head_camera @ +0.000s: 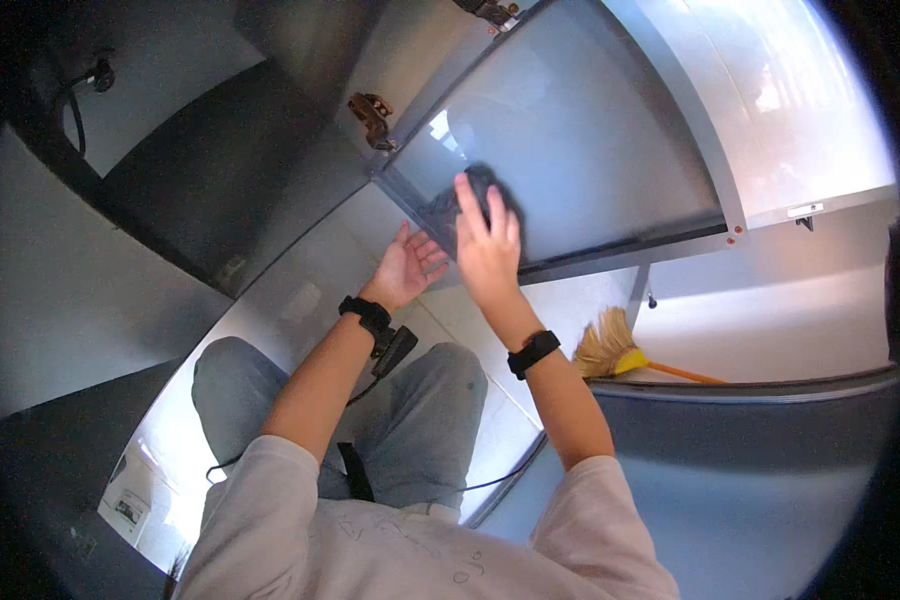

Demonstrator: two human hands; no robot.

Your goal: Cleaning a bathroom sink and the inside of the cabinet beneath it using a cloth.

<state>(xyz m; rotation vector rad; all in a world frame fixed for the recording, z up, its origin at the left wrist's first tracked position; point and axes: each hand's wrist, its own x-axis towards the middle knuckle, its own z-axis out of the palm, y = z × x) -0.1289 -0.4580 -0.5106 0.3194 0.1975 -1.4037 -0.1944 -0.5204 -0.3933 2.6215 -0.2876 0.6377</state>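
Observation:
My right hand (pixel 487 244) is raised against a framed, glossy panel (pixel 585 142), its index finger and others spread over a dark, blurred patch that may be a cloth or a reflection; I cannot tell which. Lower and to the left, my left hand (pixel 407 271) is palm up with its fingers apart, holding nothing, beside the panel's lower left frame edge. Both wrists wear black straps, and a small black device hangs near the left wrist.
Brown metal hinges (pixel 373 120) line the panel's upper left edge. A straw broom (pixel 611 345) with an orange handle lies at the right, by a grey curved edge. Dark panels rise at the left. A printed card (pixel 129 508) lies at the lower left.

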